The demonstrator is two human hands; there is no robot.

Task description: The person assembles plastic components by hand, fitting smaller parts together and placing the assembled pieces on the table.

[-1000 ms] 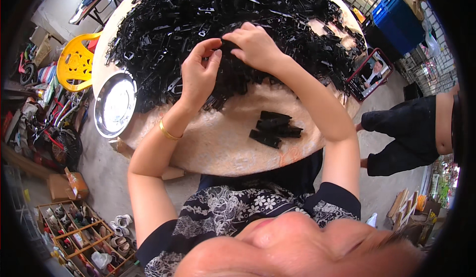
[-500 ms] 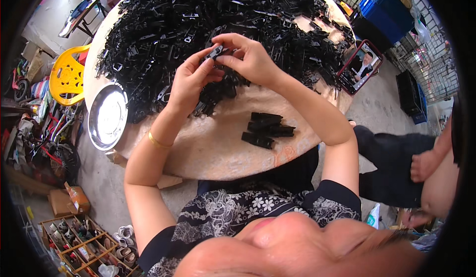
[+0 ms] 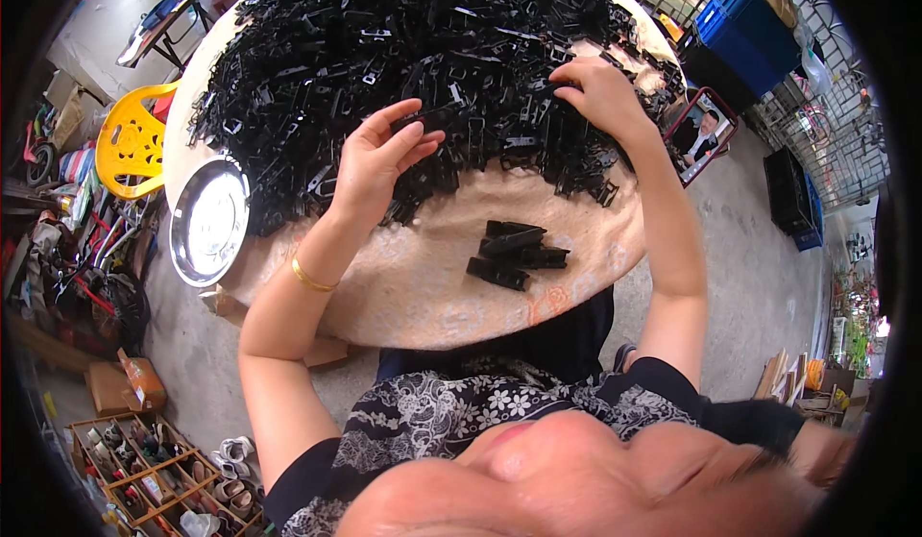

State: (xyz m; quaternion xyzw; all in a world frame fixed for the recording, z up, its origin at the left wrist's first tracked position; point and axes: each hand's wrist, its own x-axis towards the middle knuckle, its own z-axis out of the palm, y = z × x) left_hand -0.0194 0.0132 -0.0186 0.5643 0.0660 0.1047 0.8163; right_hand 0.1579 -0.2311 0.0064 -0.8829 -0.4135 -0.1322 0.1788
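Observation:
A broad heap of small black plastic parts (image 3: 384, 28) covers most of the round table. Over the heap's near edge, my left hand (image 3: 379, 158) holds a slim black plastic part (image 3: 434, 116) between thumb and fingers. Farther right, my right hand (image 3: 605, 100) reaches down to the heap's right side. Its thumb and forefinger are curled close together; whatever lies between them blends into the dark parts. Nearer to me, a little group of black pieces (image 3: 514, 244) rests apart from the heap on the tablecloth.
The pale tablecloth (image 3: 423, 297) reaches the near table edge. A shiny metal basin (image 3: 208, 225) is at the left edge, beside a yellow chair (image 3: 130, 143). At the right edge stands a phone (image 3: 699, 138). Blue crates (image 3: 744, 23) and a wooden shoe rack (image 3: 144, 475) stand around.
My right hand has left my left hand and moved right to the heap. My left hand stays in place with the part. The person at the right has moved mostly behind my right arm.

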